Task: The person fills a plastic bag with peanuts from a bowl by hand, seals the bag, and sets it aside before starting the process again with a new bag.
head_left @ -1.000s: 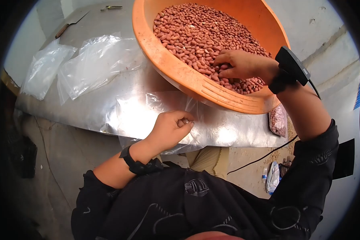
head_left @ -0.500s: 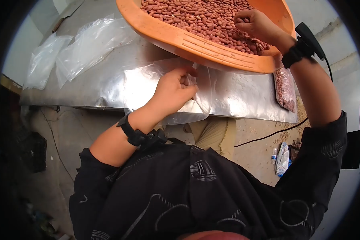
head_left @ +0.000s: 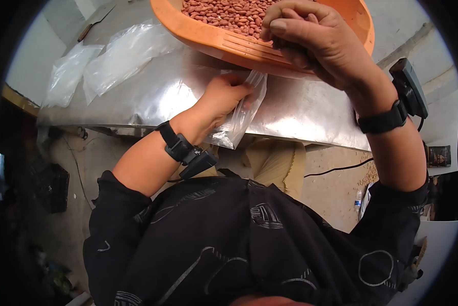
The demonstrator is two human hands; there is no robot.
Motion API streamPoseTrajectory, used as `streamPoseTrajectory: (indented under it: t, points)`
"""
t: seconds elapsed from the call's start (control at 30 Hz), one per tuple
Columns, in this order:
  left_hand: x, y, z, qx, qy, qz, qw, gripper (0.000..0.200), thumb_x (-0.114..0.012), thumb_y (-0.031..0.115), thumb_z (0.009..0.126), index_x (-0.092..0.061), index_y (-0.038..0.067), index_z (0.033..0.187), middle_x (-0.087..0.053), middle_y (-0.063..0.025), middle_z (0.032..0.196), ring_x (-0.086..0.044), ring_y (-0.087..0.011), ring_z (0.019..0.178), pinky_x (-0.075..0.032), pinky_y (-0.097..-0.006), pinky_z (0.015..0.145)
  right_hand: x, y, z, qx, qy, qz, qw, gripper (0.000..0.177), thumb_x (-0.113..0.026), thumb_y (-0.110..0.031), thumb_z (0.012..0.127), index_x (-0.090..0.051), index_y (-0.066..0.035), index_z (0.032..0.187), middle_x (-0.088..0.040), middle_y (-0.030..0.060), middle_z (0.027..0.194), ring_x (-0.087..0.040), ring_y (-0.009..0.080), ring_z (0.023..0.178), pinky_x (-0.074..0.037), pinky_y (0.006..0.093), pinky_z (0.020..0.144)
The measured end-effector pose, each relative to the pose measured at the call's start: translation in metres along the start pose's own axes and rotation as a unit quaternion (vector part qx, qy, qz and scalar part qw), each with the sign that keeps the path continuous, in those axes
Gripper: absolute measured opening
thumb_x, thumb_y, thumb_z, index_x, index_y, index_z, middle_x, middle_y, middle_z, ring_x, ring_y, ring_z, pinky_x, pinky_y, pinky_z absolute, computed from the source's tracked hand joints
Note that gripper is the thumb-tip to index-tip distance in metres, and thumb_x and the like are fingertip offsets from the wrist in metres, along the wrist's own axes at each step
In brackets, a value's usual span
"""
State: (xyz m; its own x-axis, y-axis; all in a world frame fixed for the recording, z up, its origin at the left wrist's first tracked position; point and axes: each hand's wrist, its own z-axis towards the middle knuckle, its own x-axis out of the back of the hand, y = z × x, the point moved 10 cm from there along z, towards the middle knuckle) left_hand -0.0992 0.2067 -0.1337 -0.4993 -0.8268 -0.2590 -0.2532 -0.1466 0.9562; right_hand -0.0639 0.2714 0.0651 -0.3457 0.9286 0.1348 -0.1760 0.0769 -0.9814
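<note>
My left hand (head_left: 221, 99) is closed on a clear plastic bag (head_left: 247, 115), which hangs narrow and creased by the near edge of the metal table. Red-skinned peanuts (head_left: 224, 18) fill the visible part of an orange tub (head_left: 208, 41) at the back of the table. In front of the tub's right half, my right hand (head_left: 315, 43) is lifted toward me with its fingers curled in. Whatever those fingers hold, if anything, is hidden. The right hand covers part of the peanuts and the tub's rim.
More clear plastic bags (head_left: 127, 56) lie flat on the left of the metal table (head_left: 137, 109). Behind them is a thin tool with a wooden handle (head_left: 85, 33). A black cable (head_left: 338, 168) runs past the table's near right side. Scattered bits and a bottle (head_left: 359, 198) are on the floor.
My right hand has come out of the peanuts, up and toward me. The bag in my left hand has gone from spread out to gathered narrow. The filled peanut bag at right is now hidden.
</note>
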Motion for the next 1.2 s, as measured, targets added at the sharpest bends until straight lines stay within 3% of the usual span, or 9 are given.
streamPoseTrajectory:
  t: [0.03,0.1,0.17,0.27,0.43,0.5,0.8,1.1,1.2]
  points:
    - [0.001,0.002,-0.001,-0.026,0.012,0.020,0.999,0.017,-0.061,0.011,0.081,-0.059,-0.004,0.089,-0.060,-0.0082,0.078,-0.056,-0.0132,0.065,-0.046,-0.0242,0.058,-0.017,0.006,-0.007,0.049,-0.056,-0.027,0.997,0.012,-0.058,-0.016,0.087,-0.060,-0.004,0.091,-0.053,0.0002,0.071,-0.041,0.0025,0.049,-0.031,0.0159,0.041]
    - [-0.002,0.005,-0.002,-0.079,0.037,0.058,0.994,0.019,-0.060,0.012,0.082,-0.059,-0.004,0.091,-0.060,-0.0076,0.082,-0.056,-0.0119,0.070,-0.046,-0.0238,0.060,-0.040,0.026,-0.019,0.009,-0.071,0.018,0.997,0.013,-0.059,-0.012,0.085,-0.060,-0.001,0.093,-0.056,0.0040,0.075,-0.043,0.0033,0.050,-0.032,0.0168,0.040]
    - [-0.018,0.026,-0.020,-0.102,0.042,-0.025,0.994,0.017,-0.054,0.012,0.086,-0.059,0.000,0.097,-0.060,-0.0053,0.085,-0.057,-0.0103,0.075,-0.047,-0.0236,0.063,-0.055,0.043,-0.028,-0.030,-0.053,0.083,0.995,0.014,-0.060,-0.011,0.085,-0.059,0.000,0.093,-0.056,0.0042,0.075,-0.043,0.0044,0.050,-0.033,0.0175,0.041]
    - [-0.037,0.024,-0.029,-0.084,-0.110,-0.126,0.982,0.012,-0.049,0.009,0.087,-0.058,0.002,0.092,-0.060,-0.0044,0.080,-0.059,-0.0111,0.070,-0.049,-0.0241,0.060,-0.066,0.077,-0.031,-0.061,-0.030,0.187,0.980,0.011,-0.059,-0.009,0.085,-0.058,0.001,0.090,-0.053,0.0042,0.073,-0.038,0.0053,0.047,-0.031,0.0188,0.041]
    - [-0.012,0.009,-0.035,-0.024,0.028,-0.076,0.996,0.011,-0.053,0.012,0.087,-0.055,0.001,0.091,-0.057,-0.0033,0.073,-0.053,-0.0089,0.060,-0.043,-0.0218,0.051,-0.049,0.115,-0.040,-0.104,0.031,0.266,0.958,0.010,-0.059,-0.012,0.084,-0.057,-0.003,0.087,-0.054,0.0012,0.067,-0.047,0.0043,0.048,-0.030,0.0175,0.038]
    - [-0.005,0.010,-0.037,-0.024,0.065,-0.040,0.997,0.012,-0.055,0.014,0.087,-0.053,0.003,0.090,-0.053,-0.0006,0.068,-0.046,-0.0061,0.052,-0.036,-0.0190,0.045,-0.032,0.129,-0.041,-0.124,0.085,0.246,0.958,0.009,-0.058,-0.011,0.084,-0.054,-0.003,0.084,-0.052,0.0021,0.066,-0.046,0.0050,0.046,-0.029,0.0174,0.037]
    - [-0.012,0.013,-0.030,-0.034,0.037,-0.024,0.998,0.010,-0.055,0.013,0.086,-0.053,0.003,0.088,-0.052,0.0005,0.066,-0.046,-0.0062,0.052,-0.036,-0.0193,0.046,0.001,0.177,-0.038,-0.163,0.195,0.225,0.941,0.007,-0.057,-0.010,0.084,-0.053,-0.006,0.080,-0.049,0.0004,0.060,-0.043,0.0053,0.042,-0.029,0.0179,0.035]
    - [-0.009,0.021,-0.019,-0.032,0.017,-0.040,0.999,0.007,-0.052,0.010,0.085,-0.054,0.003,0.087,-0.051,0.0011,0.065,-0.044,-0.0050,0.051,-0.034,-0.0191,0.046,0.001,0.179,-0.023,-0.124,0.202,0.167,0.957,0.013,-0.059,-0.004,0.079,-0.057,-0.002,0.091,-0.057,0.0037,0.072,-0.050,0.0086,0.054,-0.041,0.0214,0.047]
    - [-0.003,0.027,-0.020,-0.027,0.015,-0.057,0.998,0.006,-0.051,0.008,0.084,-0.054,0.003,0.087,-0.050,0.0007,0.064,-0.043,-0.0051,0.051,-0.033,-0.0192,0.046,-0.006,0.168,-0.017,-0.124,0.103,0.040,0.986,0.031,-0.060,-0.003,0.075,-0.057,0.000,0.106,-0.060,0.0043,0.085,-0.054,0.0097,0.067,-0.045,0.0224,0.061]
